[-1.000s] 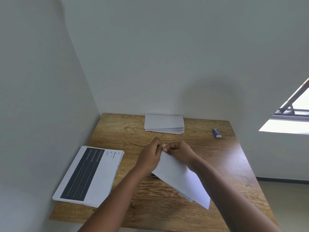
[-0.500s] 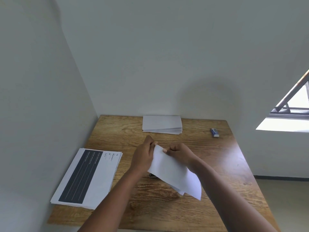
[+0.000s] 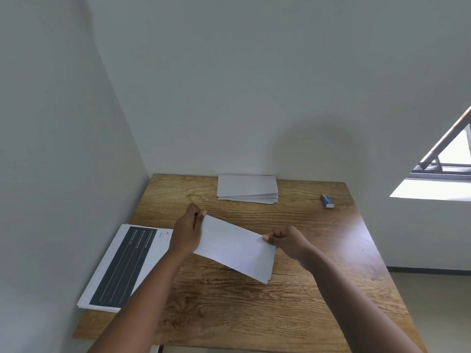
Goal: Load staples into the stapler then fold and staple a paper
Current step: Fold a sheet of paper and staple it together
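Observation:
A folded white paper (image 3: pixel 235 247) hangs above the middle of the wooden table (image 3: pixel 254 309), slanting down to the right. My left hand (image 3: pixel 187 231) pinches its upper left corner. My right hand (image 3: pixel 286 240) pinches its upper right edge. A small blue and white staple box (image 3: pixel 327 201) lies at the far right of the table. The stapler is hidden behind the paper, with only a dark sliver under the paper's lower edge.
A stack of folded white papers (image 3: pixel 247 189) lies at the back of the table by the wall. A pile of printed sheets with a dark panel (image 3: pixel 122 266) sits at the left edge. Walls close in behind and to the left.
My hands have drawn apart along the paper's top edge: the right hand slid to the right end, the left stayed at the left corner. The paper now spreads out wide between them.

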